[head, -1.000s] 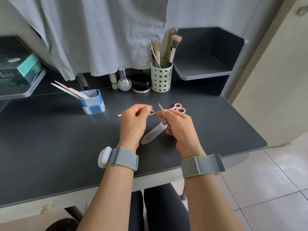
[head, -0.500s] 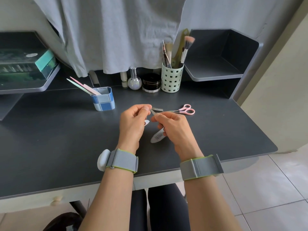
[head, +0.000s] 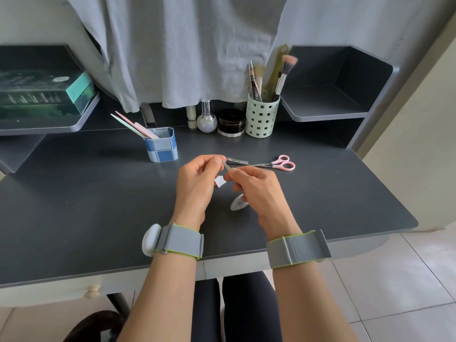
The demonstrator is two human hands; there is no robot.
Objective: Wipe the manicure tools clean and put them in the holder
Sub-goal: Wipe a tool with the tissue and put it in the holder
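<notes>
Head view: both hands [head: 197, 181] grip, seemingly, a file [head: 238, 203].

Metal nail file [head: 237, 203] held tilted above desk, clipper [head: 237, 161] and pink scissors [head: 278, 164] lying behind, blue checked holder [head: 162, 147] upright

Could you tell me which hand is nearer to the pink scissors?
Right. The right hand sits just in front of the pink scissors; the left hand lies farther away, beyond the nail clipper.

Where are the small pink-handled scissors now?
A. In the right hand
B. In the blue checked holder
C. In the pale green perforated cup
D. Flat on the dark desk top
D: the small pink-handled scissors lie flat on the dark desk top, beside the metal nail clipper.
</notes>
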